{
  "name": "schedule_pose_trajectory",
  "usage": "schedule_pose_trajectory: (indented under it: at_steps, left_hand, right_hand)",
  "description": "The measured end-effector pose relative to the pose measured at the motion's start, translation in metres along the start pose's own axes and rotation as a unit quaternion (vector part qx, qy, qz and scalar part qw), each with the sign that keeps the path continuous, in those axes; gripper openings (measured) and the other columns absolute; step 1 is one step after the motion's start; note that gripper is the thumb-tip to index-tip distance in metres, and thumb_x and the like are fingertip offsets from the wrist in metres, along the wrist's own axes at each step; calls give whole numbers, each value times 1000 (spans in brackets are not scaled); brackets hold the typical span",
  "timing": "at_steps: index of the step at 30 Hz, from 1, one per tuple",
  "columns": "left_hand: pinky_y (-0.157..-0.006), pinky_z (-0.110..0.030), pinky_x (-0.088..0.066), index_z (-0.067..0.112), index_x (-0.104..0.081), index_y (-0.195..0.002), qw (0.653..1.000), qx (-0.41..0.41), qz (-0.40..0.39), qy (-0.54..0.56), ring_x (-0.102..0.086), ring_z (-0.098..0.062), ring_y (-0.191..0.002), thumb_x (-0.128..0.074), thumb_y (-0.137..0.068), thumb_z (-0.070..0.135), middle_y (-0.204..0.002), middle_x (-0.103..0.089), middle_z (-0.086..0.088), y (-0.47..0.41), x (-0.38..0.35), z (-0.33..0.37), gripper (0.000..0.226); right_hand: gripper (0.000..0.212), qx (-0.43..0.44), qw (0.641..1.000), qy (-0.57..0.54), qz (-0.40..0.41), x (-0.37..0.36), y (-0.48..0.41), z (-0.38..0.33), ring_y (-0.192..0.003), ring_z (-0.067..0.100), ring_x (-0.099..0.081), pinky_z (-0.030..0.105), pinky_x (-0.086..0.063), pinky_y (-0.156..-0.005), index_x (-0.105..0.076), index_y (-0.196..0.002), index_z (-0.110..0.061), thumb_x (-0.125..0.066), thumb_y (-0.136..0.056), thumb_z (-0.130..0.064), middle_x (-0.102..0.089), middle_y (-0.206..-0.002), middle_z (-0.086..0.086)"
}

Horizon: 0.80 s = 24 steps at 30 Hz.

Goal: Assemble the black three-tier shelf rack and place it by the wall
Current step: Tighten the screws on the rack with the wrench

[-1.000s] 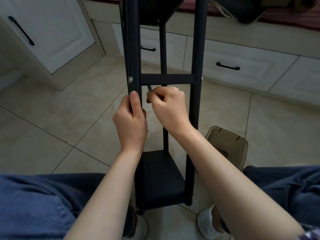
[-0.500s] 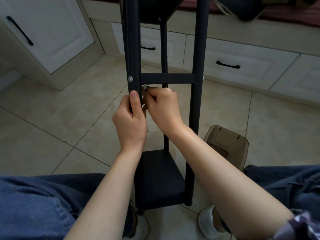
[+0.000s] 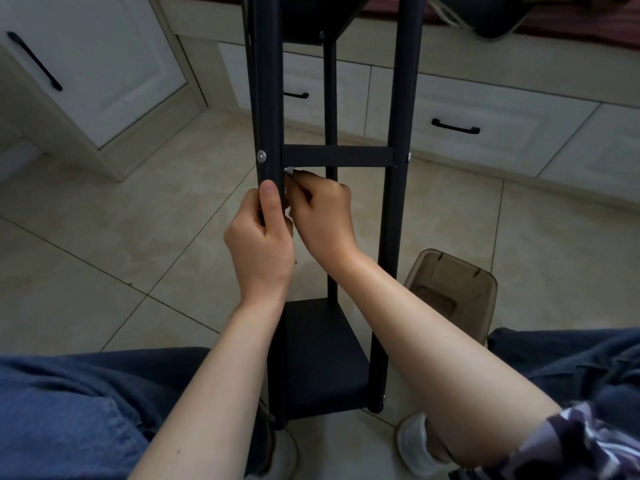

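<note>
The black shelf rack (image 3: 394,209) stands upright between my knees, its bottom shelf (image 3: 318,358) near my feet and a crossbar (image 3: 339,156) at mid height. My left hand (image 3: 261,244) grips the left front post just below the crossbar, thumb up along the post. My right hand (image 3: 320,216) is curled close beside it and pinches a small silver-tipped tool or screw (image 3: 289,170) against the inner side of that post under the crossbar's left end. A silver screw head (image 3: 261,155) shows on the post's outer face.
A brown translucent plastic bin (image 3: 453,289) sits on the tiled floor right of the rack. White cabinets with black handles (image 3: 455,126) line the far wall and left side. My legs in blue trousers frame the rack's base.
My right hand has slid left from the middle of the rack to the left post, bringing the small silver piece up under the crossbar's left end. My left hand kept its grip.
</note>
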<state>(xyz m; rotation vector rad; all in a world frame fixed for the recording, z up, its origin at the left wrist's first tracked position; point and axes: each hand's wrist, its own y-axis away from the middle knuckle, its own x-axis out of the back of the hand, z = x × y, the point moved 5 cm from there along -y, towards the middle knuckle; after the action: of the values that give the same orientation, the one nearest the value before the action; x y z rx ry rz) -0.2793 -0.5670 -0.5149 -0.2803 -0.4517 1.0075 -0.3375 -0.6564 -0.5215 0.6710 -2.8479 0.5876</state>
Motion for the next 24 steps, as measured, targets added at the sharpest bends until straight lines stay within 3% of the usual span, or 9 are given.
schedule_pose_trajectory:
  at_steps: [4, 10, 14, 21, 24]
  left_hand:
    - [-55, -9, -35, 31, -45, -68, 1000, -11, 0, -2, -49, 2, -54, -41, -109, 27, -57, -43, 12, 1, -1, 2, 41]
    - [-55, -9, -35, 30, -46, -69, 1000, -9, -9, 2, -50, 0, -55, -41, -109, 28, -57, -46, 12, 4, -3, 3, 41]
    - [-54, -9, -37, 31, -49, -70, 1000, -5, -16, 10, -53, 1, -55, -41, -109, 32, -56, -54, 21, 6, -5, 4, 39]
    - [-53, -9, -37, 30, -49, -70, 1000, 0, -16, 14, -52, 1, -55, -41, -109, 30, -56, -54, 23, 7, -6, 7, 39]
    - [-53, -9, -36, 31, -47, -69, 1000, -2, -14, 13, -51, 2, -54, -41, -108, 30, -55, -53, 22, 7, -5, 9, 39]
  right_hand:
    - [39, -55, 997, 34, -47, 0, 8, 9, -49, 3, -50, 13, -35, -49, -53, -60, -19, -51, -98, -13, -51, -50, -10]
    - [33, -61, 998, 27, -23, 13, 19, 4, -51, 7, -48, 16, -36, -49, -62, -67, -6, -52, -97, -14, -54, -55, -3]
    - [30, -41, 999, 21, 8, 24, 20, -8, -55, 12, -53, 17, -39, -50, -65, -70, -4, -54, -97, -12, -59, -58, 2]
    - [28, -42, 998, 43, 18, 31, 21, -16, -64, 18, -62, 41, -51, -64, -70, -77, -4, -55, -98, -14, -67, -68, 5]
    - [28, -42, 997, 52, 23, 32, 21, -17, -64, 18, -62, 42, -51, -64, -71, -78, -5, -55, -98, -14, -67, -68, 5]
